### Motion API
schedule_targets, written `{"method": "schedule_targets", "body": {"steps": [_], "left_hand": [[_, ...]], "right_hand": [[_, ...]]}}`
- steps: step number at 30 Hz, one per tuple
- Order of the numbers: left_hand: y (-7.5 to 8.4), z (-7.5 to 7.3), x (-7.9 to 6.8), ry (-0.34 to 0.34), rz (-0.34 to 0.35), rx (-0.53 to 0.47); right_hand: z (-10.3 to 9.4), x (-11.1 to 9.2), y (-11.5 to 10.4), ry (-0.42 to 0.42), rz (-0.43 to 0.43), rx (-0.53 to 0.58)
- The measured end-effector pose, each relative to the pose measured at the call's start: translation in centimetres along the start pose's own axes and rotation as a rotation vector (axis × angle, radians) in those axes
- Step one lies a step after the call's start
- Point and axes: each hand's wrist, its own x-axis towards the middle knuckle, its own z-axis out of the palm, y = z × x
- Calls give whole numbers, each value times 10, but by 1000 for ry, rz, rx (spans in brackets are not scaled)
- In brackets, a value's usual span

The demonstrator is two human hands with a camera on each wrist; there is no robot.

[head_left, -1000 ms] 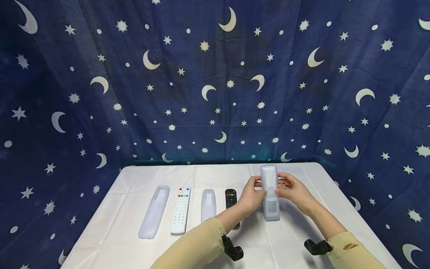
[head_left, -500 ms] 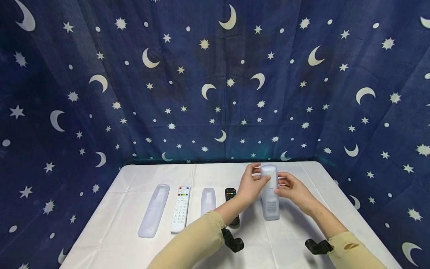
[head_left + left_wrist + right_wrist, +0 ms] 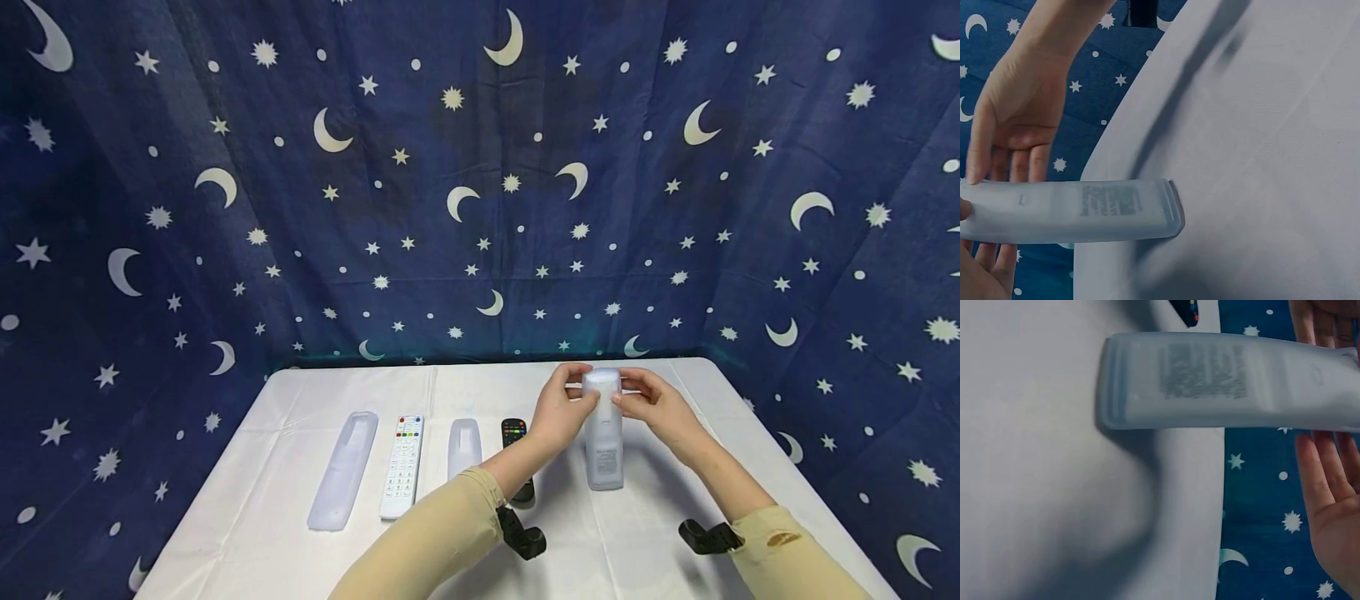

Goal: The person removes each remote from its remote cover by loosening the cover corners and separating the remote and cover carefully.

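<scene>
A white remote control in a translucent silicone cover (image 3: 603, 450) stands tilted at the table's right half, its labelled back facing me. Its lower end appears to rest on the tablecloth. My left hand (image 3: 557, 414) pinches the upper part from the left, thumb on the back face. From the right, my right hand (image 3: 663, 419) holds the same upper end, its thumb near the left one. In the right wrist view the cover (image 3: 1204, 381) fits closely round the lower end. The side turned away from me is hidden.
To the left lie a long translucent cover (image 3: 343, 471), a white remote (image 3: 402, 467), a shorter cover (image 3: 465, 450) and a black remote (image 3: 514, 432), partly behind my left forearm. A starry curtain (image 3: 480, 208) hangs behind the white table (image 3: 255, 517).
My left hand has moved up the covered remote from its middle to its top end. The right hand has shifted slightly upward too. The remote stays almost in place.
</scene>
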Motion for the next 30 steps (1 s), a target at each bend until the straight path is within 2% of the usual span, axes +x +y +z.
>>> {"method": "schedule_targets", "body": {"steps": [4,11,16,22,30], "left_hand": [[1,0,0,-2,-2,11],[4,-3,-2,9,6,60],[5,-7,-1,8,27,84],[6,-7,0,13,48,111],[6,-6,1,26,82,165]], "right_hand": [[0,2,-4,48,-73,-15],[-1,2,-7,96,-125,-86],[-1,3,-8,107,-123,-126],[-3,2,-9,95,-93,-112],[-3,2,-10,137,-126,-196]]}}
